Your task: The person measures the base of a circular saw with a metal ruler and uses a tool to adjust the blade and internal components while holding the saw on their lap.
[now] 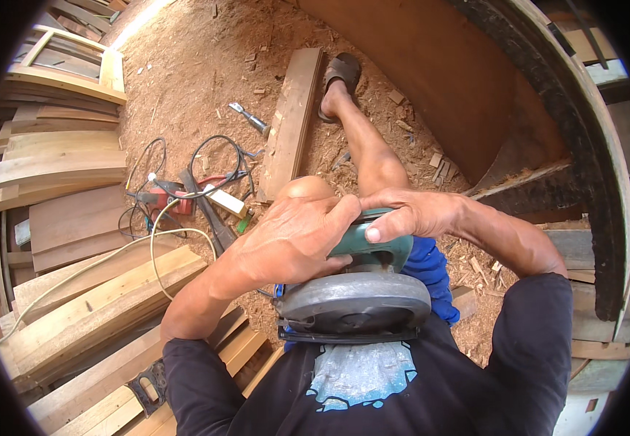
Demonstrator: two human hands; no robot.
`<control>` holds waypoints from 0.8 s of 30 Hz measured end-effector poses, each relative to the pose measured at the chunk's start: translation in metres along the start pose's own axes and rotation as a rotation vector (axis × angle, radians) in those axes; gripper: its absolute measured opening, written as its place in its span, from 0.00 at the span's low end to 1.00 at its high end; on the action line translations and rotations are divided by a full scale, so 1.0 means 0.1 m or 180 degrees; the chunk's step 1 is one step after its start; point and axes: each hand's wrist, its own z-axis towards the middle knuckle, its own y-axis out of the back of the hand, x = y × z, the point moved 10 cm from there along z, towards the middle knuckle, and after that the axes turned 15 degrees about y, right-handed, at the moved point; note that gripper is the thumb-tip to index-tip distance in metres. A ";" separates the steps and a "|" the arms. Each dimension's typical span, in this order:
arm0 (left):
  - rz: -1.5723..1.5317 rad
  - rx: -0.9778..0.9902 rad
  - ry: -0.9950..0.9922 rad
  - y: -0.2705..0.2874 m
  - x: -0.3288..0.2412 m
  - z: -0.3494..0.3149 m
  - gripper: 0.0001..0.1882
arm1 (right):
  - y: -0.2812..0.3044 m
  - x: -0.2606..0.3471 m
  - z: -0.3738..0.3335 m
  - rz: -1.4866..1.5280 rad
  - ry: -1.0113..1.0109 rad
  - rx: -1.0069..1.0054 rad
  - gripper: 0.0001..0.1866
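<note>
A circular saw [355, 298] with a teal body and a grey rounded blade guard rests close to my lap, in front of my black shirt. My left hand [282, 229] is bent over the left side of the saw, its fingers closed against the housing. From the right, my right hand [420, 216] grips the teal body, thumb lying over the top. Both hands partly hide the handle, and the trigger cannot be seen. My bare leg stretches away beyond the saw.
Stacked boards [79, 218] fill the left side. A plank [293, 120] lies by my sandalled foot. Tangled cords, a red power tool [170, 196] and a white block [225, 202] lie on the shaving-strewn ground. A large curved brown panel [431, 80] stands at the right.
</note>
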 end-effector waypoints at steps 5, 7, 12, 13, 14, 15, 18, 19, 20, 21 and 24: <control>0.0134 -0.0242 -0.0138 0.06 -0.02 -0.01 0.32 | 0.05 0.46 -0.11 -0.0825 0.0334 0.0074 0.43; 0.0019 -0.0141 -0.0073 0.08 0.00 -0.03 0.30 | 0.03 0.50 -0.19 -0.0786 0.0657 0.0103 0.39; -0.0084 -0.0153 0.0026 0.06 0.07 0.01 0.27 | -0.07 0.60 -0.34 -0.2316 0.1098 -0.0166 0.36; -0.0130 -0.0229 -0.0027 0.06 0.07 0.01 0.27 | -0.06 0.58 -0.35 -0.2400 0.1057 -0.0366 0.35; -0.0126 -0.0231 -0.0025 0.05 0.06 0.01 0.27 | -0.06 0.61 -0.36 -0.2562 0.1135 -0.0596 0.32; -0.0101 -0.0305 -0.0031 0.06 0.05 0.01 0.27 | -0.07 0.55 -0.33 -0.2563 0.1140 -0.0593 0.32; 0.0070 -0.0246 0.0064 0.08 -0.06 0.11 0.28 | 0.04 0.55 -0.32 -0.2700 0.1326 -0.1131 0.35; 0.0210 -0.0092 0.0184 0.06 -0.05 0.13 0.29 | 0.01 0.58 -0.30 -0.2695 0.1337 -0.1119 0.35; 0.0217 -0.0092 0.0195 0.07 -0.04 0.13 0.29 | -0.01 0.60 -0.29 -0.2684 0.1210 -0.1070 0.35; 0.0247 -0.0027 0.0178 0.05 -0.03 0.13 0.28 | -0.02 0.59 -0.28 -0.2673 0.1082 -0.1024 0.35; 0.0299 -0.0010 0.0023 0.05 -0.03 0.11 0.27 | -0.08 0.52 -0.28 -0.1783 0.1038 -0.0447 0.39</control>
